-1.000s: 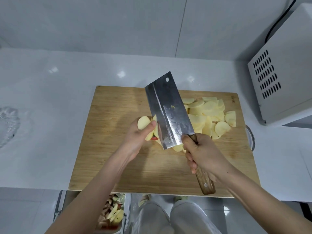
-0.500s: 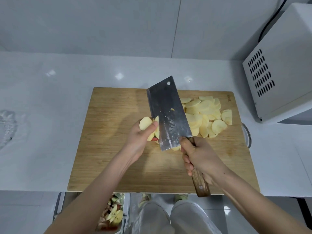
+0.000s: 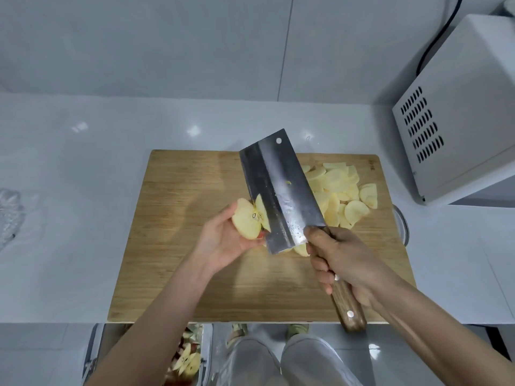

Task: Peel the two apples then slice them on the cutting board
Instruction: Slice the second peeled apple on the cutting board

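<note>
Left fingers (image 3: 246, 244) cradling apple piece (image 3: 246, 221) (core up), cleaver (image 3: 278, 190) pointing away-left

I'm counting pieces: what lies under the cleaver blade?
Apple slices peek out at the cleaver's right edge and lower corner; the core piece in the left hand passes behind it. The rest is covered.

Left hand (image 3: 220, 240) holds apple piece (image 3: 246, 220) cut face up, seeds visible, over cutting board (image 3: 181, 246). Right hand (image 3: 342, 263) grips cleaver (image 3: 278, 190) by the handle, blade pointing 11 o'clock and overlapping the piece's 3 o'clock edge. Slice pile (image 3: 342, 188) at the board's 2 o'clock. Scrap tray (image 3: 189, 358) at 6.
</note>
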`<state>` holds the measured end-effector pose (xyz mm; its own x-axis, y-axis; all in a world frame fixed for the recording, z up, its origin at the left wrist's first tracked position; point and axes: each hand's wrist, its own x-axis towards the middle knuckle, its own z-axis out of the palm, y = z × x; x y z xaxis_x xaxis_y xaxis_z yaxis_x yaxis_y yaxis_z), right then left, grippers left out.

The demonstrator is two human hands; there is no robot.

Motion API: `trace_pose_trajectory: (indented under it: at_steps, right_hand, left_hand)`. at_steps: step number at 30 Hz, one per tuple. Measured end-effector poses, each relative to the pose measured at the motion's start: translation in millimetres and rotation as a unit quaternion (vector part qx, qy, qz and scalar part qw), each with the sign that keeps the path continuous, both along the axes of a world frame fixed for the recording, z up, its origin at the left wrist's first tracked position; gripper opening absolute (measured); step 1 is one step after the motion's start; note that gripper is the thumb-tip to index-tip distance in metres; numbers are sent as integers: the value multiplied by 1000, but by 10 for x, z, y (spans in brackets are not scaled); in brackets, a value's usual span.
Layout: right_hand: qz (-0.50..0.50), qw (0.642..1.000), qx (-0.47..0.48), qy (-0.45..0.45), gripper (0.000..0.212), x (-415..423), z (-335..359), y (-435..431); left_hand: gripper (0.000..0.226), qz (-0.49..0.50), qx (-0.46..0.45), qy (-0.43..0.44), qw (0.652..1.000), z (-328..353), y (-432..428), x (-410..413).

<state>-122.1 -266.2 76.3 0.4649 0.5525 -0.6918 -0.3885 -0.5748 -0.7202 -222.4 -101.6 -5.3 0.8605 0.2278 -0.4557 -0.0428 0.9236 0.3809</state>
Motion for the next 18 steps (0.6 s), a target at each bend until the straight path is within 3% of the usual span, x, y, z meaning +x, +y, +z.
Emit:
trace_pose_trajectory:
  at_steps: [2, 4, 11, 14, 18]
  right_hand:
    - [-9, 999, 0, 44, 32, 0, 22, 14]
    - [-21, 997, 4, 72, 32, -13, 20, 35]
    - [-1, 996, -12, 88, 32, 92, 120, 77]
    - [28, 996, -22, 85, 32, 198, 205, 78]
    - [18, 1000, -10, 1, 31, 450, 333, 9]
  left_hand:
    - [57, -23, -84, -88, 992, 22, -26, -14]
    - [68, 0, -105, -98, 990, 42, -78, 38]
    - [63, 49, -72, -44, 995, 165, -153, 114]
    - [72, 52, -60, -15, 997, 117, -126, 79]
    - [72, 113, -69, 59, 989, -20, 120, -129]
